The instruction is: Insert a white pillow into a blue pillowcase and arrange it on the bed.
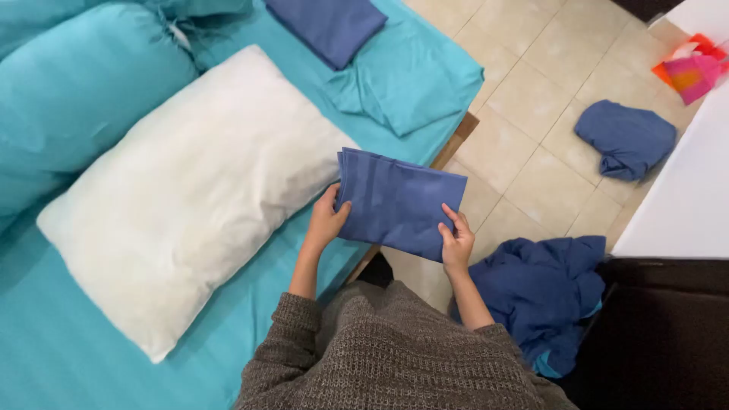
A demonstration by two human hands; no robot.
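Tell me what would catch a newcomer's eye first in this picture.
Probably the folded dark blue cloth at centre, gripped at its edges by the left hand and right hand. Next, the bare white pillow lying across the turquoise bed, and crumpled blue fabric on the tiled floor.

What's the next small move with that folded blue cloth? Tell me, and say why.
Probably shake the folded blue cloth open. The left hand and right hand each grip its near edge, and it is still folded flat. The bare white pillow lies uncovered on the teal bed right beside it, so opening the cloth toward the pillow seems the likely step.
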